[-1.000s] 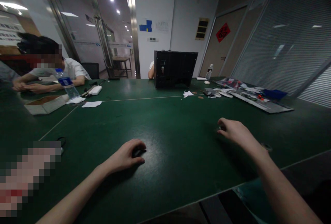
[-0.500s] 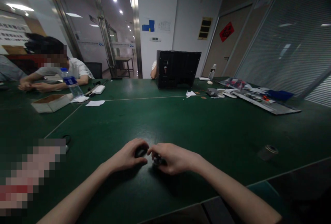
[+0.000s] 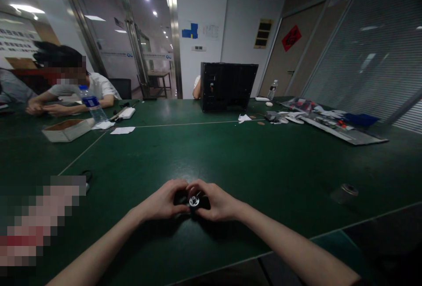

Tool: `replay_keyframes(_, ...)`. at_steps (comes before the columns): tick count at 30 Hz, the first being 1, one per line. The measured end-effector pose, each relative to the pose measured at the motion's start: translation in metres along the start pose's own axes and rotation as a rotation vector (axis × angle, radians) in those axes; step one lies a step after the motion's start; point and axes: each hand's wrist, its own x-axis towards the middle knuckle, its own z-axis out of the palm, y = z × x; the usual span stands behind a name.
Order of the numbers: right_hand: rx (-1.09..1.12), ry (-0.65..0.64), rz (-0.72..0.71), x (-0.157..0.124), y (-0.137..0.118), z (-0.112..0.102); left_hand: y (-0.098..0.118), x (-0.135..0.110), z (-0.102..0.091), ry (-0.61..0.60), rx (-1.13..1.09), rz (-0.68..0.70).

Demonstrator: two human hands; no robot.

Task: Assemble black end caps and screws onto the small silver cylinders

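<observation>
Right hand (image 3: 219, 201) gripping cylinder (image 3: 194, 201), red "福" sign (image 3: 292, 38)

Person's L hand (image 3: 163, 200) & R hand (image 3: 219, 202) are tog. nr the table's (image 3: 263, 158) front edge, index tips v. close, thumbs & fingers curled in a C; bare forearms angle inward, R one crossing that edge.

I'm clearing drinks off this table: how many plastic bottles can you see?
2: a blue-capped bottle beside the open box, and another bottle right of the black casing, which could hide more.
</observation>
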Motion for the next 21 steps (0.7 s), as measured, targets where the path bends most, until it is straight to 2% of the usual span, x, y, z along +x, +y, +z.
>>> replay_keyframes(6, 0.012, 0.047, 0.028, 0.0017, -0.0004, 0.004, 0.0023, -0.0024, -0.0005, 0.011, -0.012, -0.041)
replay_keyframes(14, -0.261, 0.041, 0.062, 0.0006, -0.0033, 0.0046, 0.0017, -0.001, -0.0005, -0.02, -0.048, 0.016)
replay_keyframes(21, -0.252, 0.031, 0.034, 0.0012, -0.0006, 0.0062, 0.002, -0.0007, -0.0017, -0.029, -0.033, 0.019)
